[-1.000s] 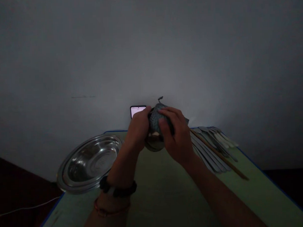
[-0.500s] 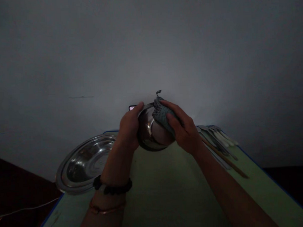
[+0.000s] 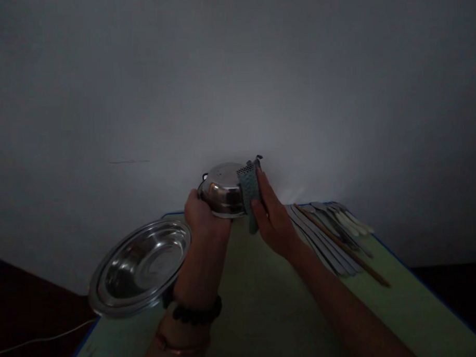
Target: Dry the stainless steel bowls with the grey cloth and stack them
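Note:
A shiny metal bowl (image 3: 223,192) is held up over the table, turned with its base upward. My left hand (image 3: 202,219) grips it by the rim on the left side, fingers partly hidden beneath it. In my right hand (image 3: 272,213) is a grey-green cloth (image 3: 249,191) with a dark mesh part at its top, pressed against the bowl's right side. The right thumb lies on the near face of the cloth, and the other fingers are behind it.
A large metal basin (image 3: 147,270) stands at the table's left. Along the right lie several knives (image 3: 322,238), a thin wooden stick (image 3: 353,255) and white-handled cutlery (image 3: 352,221). The green table (image 3: 262,313) meets a grey wall (image 3: 235,85). A pale cable (image 3: 44,339) runs at lower left.
The bowl has tipped so its base faces up, and has shifted slightly left. My right hand and the cloth have moved to its right side. More of the knives now shows.

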`<action>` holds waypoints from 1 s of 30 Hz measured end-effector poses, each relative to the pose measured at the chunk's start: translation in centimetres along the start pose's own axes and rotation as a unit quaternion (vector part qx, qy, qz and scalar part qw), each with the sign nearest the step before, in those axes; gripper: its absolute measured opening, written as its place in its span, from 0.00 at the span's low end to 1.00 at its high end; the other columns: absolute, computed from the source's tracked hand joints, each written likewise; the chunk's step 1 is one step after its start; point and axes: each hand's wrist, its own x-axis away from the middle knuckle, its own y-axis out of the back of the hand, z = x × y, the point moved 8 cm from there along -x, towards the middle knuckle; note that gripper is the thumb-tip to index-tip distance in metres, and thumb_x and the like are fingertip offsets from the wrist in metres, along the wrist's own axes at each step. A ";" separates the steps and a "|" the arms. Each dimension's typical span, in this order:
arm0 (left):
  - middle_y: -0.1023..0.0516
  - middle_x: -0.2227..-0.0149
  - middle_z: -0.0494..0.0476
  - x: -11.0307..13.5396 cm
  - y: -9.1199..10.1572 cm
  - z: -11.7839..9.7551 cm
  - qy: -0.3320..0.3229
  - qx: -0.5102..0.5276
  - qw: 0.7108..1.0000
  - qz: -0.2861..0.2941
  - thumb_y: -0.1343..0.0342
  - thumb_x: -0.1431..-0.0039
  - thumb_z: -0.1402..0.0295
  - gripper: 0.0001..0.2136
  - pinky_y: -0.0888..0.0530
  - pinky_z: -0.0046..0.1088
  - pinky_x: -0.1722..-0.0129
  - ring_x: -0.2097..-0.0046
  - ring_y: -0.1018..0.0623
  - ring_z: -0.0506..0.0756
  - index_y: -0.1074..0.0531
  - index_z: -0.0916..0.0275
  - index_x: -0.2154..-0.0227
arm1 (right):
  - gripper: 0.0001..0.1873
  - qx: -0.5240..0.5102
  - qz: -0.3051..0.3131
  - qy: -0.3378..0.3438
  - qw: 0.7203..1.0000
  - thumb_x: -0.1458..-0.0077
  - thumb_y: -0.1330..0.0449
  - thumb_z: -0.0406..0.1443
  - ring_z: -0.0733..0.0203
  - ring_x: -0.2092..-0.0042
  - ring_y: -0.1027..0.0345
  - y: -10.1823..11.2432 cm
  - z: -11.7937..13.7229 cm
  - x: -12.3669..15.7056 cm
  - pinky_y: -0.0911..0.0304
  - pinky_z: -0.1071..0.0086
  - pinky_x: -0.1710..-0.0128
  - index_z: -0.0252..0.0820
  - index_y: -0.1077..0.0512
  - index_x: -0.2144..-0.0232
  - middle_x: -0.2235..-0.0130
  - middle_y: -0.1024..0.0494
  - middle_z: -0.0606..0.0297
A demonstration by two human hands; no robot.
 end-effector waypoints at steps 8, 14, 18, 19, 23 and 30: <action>0.20 0.64 0.61 3.8 -3.6 -0.6 -0.030 0.073 0.992 0.100 0.64 0.36 0.61 0.22 0.25 0.32 0.55 0.56 0.21 0.56 0.27 0.66 0.60 | 0.34 0.085 0.008 0.089 0.992 0.38 0.54 0.37 0.54 0.32 0.70 0.4 3.1 -0.5 0.56 0.45 0.37 0.49 0.64 0.35 0.32 0.56 0.61; 0.20 0.61 0.56 4.4 -3.6 0.3 -0.070 -0.050 0.990 0.115 0.58 0.37 0.54 0.20 0.26 0.31 0.53 0.53 0.23 0.56 0.26 0.61 0.63 | 0.34 0.108 -0.007 0.121 0.987 0.38 0.53 0.35 0.53 0.32 0.66 0.9 4.1 -0.6 0.55 0.45 0.37 0.50 0.63 0.35 0.33 0.54 0.61; 0.20 0.64 0.54 5.1 -4.0 -0.2 -0.162 -0.227 0.951 0.133 0.54 0.38 0.56 0.16 0.30 0.30 0.54 0.55 0.23 0.56 0.24 0.59 0.68 | 0.33 0.128 -0.029 0.148 0.980 0.41 0.52 0.32 0.52 0.32 0.67 1.6 4.7 -0.6 0.58 0.45 0.36 0.47 0.57 0.36 0.36 0.47 0.59; 0.20 0.66 0.54 5.4 -4.2 -0.5 -0.187 -0.269 0.934 0.140 0.54 0.38 0.58 0.16 0.30 0.29 0.56 0.58 0.23 0.56 0.25 0.59 0.70 | 0.32 0.127 -0.035 0.149 0.980 0.41 0.51 0.32 0.52 0.33 0.65 1.8 4.8 -0.6 0.57 0.46 0.36 0.47 0.55 0.36 0.37 0.45 0.58; 0.25 0.77 0.52 7.0 -5.6 -1.0 -0.260 -0.390 0.861 0.197 0.54 0.38 0.57 0.20 0.35 0.27 0.72 0.73 0.28 0.52 0.29 0.60 0.81 | 0.24 0.071 -0.085 0.106 0.988 0.39 0.55 0.35 0.55 0.38 0.48 3.3 4.1 -1.0 0.48 0.50 0.39 0.47 0.46 0.40 0.41 0.38 0.58; 0.35 0.86 0.50 6.6 -5.1 -0.3 -0.192 -0.413 0.862 0.222 0.53 0.42 0.49 0.25 0.40 0.27 0.79 0.80 0.35 0.50 0.40 0.59 0.89 | 0.18 -0.027 -0.104 -0.037 0.993 0.38 0.54 0.43 0.56 0.52 0.32 6.0 1.3 -1.8 0.34 0.60 0.53 0.45 0.31 0.52 0.53 0.25 0.63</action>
